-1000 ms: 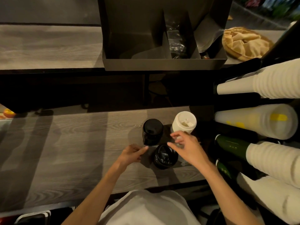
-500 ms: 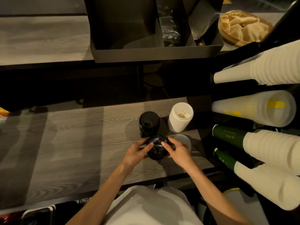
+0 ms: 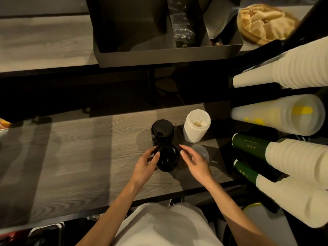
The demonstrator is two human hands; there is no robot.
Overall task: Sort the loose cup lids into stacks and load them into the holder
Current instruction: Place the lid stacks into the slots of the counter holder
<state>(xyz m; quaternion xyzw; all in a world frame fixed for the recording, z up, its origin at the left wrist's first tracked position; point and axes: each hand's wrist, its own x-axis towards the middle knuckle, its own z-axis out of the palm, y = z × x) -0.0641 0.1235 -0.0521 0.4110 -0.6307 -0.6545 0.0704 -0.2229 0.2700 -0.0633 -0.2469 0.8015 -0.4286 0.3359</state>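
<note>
Gathering black cup lids (image 3: 167, 158) on a table (image 3: 79, 157).
Left hand (image 3: 144, 167) grips the light, slippery stack's rim; right hand (image 3: 196, 163) hovers, fingers relaxed.

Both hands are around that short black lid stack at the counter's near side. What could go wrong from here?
1. The left hand grips the near black lid stack from one side only; the right hand looks open beside it, so lids could slide apart when lifted.
2. The taller black lid stack stands right behind it and could be knocked over.
3. The white lid stack leans, and a clear lid lies under the right hand, both easily bumped.
</note>
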